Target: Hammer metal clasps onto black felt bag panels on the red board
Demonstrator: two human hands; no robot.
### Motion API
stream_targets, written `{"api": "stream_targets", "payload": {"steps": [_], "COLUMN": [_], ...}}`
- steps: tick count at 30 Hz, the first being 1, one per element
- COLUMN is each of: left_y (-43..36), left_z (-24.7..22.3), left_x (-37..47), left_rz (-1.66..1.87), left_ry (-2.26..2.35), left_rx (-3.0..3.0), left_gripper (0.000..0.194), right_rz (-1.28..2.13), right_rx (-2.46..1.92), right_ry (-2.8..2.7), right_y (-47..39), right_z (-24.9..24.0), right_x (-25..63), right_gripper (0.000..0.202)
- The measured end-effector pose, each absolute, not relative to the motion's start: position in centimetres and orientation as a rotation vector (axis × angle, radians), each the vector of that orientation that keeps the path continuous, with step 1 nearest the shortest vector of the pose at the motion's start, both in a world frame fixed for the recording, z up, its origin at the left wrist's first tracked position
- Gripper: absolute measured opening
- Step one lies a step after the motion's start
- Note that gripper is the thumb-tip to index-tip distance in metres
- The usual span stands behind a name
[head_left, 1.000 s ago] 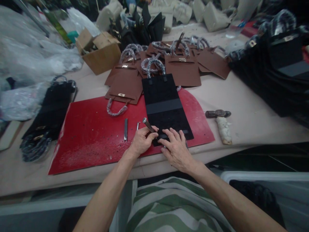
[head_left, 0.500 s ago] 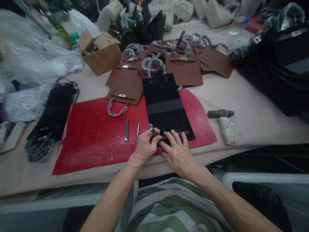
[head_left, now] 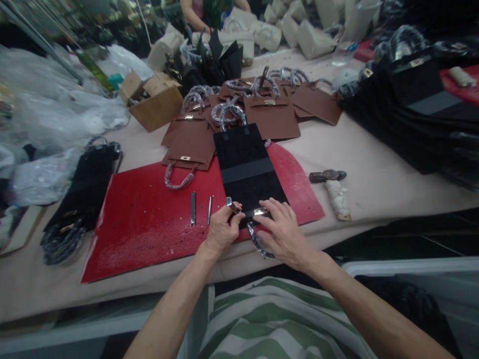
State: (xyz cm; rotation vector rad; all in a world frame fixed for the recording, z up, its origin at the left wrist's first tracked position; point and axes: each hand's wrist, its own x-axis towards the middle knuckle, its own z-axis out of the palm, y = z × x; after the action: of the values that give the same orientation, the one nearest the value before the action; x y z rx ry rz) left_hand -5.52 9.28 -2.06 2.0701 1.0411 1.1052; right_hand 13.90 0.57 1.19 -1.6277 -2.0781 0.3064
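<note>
One metal rod (head_left: pixel 229 202) pinched in left hand (head_left: pixel 222 228), lower center; right hand (head_left: pixel 283 229) kinda splayed over flat, matte black panel (head_left: pixel 239 147).

The left hand (head_left: pixel 223 227) pinches a tilted metal punch (head_left: pixel 233 206) at the near end of a black bag panel (head_left: pixel 247 147), while the right hand (head_left: pixel 284 227) rests beside a shiny metal clasp (head_left: pixel 261 211) and a plastic-wrapped handle (head_left: pixel 257 243). The panel lies largely on a red board (head_left: pixel 142 214), with a hammer (head_left: pixel 330 175) on the pale table (head_left: pixel 381 194) to its right. Beyond, brown bag panels (head_left: pixel 192 144) overlap near a cardboard box (head_left: pixel 159 107).
</note>
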Motion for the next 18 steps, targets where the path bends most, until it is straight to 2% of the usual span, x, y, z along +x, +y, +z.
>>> {"api": "stream_targets", "payload": {"steps": [4, 8, 12, 16, 18], "left_y": [9.4, 9.4, 9.7, 9.7, 9.5], "left_z": [-2.1, -2.1, -2.0, -1.9, -1.9], "left_x": [-5.6, -5.5, -5.6, -5.4, -5.2], "left_rz": [1.090, 1.103, 1.056, 1.035, 1.067], "left_ry": [1.049, 1.040, 0.992, 1.005, 1.027], "left_rx": [2.026, 2.039, 2.063, 2.046, 2.066], "left_gripper": [0.010, 0.011, 0.011, 0.013, 0.012], "right_rz": [0.030, -0.174, 0.069, 0.231, 0.457], "right_rx": [-1.801, -2.269, -2.600, -2.659, -2.519], "right_ry": [-1.718, -1.491, -1.415, -1.303, -1.027], "right_y": [0.2, -0.4, -0.1, 1.7, 2.8], "right_z": [1.0, 0.0, -1.0, -1.1, -0.8], "right_x": [20.4, 27.3, 29.9, 29.8, 29.8], "right_gripper": [0.031, 0.046, 0.057, 0.043, 0.032]}}
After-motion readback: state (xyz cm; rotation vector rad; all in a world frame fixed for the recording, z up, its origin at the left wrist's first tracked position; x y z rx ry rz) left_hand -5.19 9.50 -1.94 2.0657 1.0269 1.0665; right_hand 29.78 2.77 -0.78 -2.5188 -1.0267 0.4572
